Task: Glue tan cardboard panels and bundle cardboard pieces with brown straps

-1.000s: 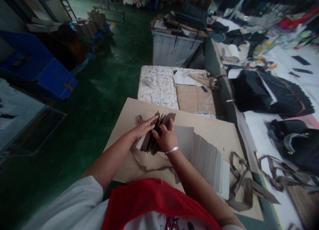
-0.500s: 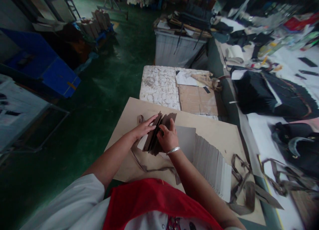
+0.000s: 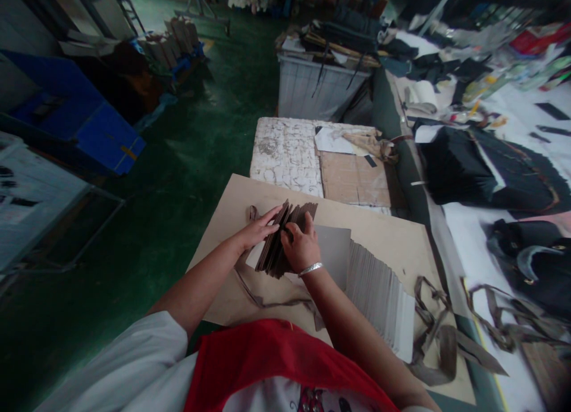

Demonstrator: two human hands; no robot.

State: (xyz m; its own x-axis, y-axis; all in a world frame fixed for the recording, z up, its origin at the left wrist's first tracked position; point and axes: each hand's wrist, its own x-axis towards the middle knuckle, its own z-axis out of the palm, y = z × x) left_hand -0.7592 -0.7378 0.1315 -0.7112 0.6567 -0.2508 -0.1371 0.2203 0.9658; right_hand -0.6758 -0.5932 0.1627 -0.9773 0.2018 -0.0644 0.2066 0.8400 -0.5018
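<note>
A bundle of thin brown cardboard pieces (image 3: 270,254) stands on edge, with a dark gap between its left and right parts. My left hand (image 3: 257,230) grips its left side, thumb near the gap and fingers stretched along the far top edge. On the right part rests my right hand (image 3: 301,245), its thumb and forefinger bent into the gap and another finger raised. The right fingertips are partly hidden between the pieces. Beside my right forearm, a row of grey card pieces (image 3: 377,290) leans fanned out on the beige board (image 3: 379,222). A brown fabric strip (image 3: 276,304) lies nearer my body.
More brown strips (image 3: 441,358) lie at the board's right. Beyond the board is a white, worn block (image 3: 285,150) with a cardboard sheet (image 3: 352,177). A long table on the right carries black material (image 3: 464,162). Green floor (image 3: 178,180) runs along the left.
Almost nothing differs. Both hands stay on the brown cardboard pieces, and the right part of the bundle has shifted very slightly to the right.
</note>
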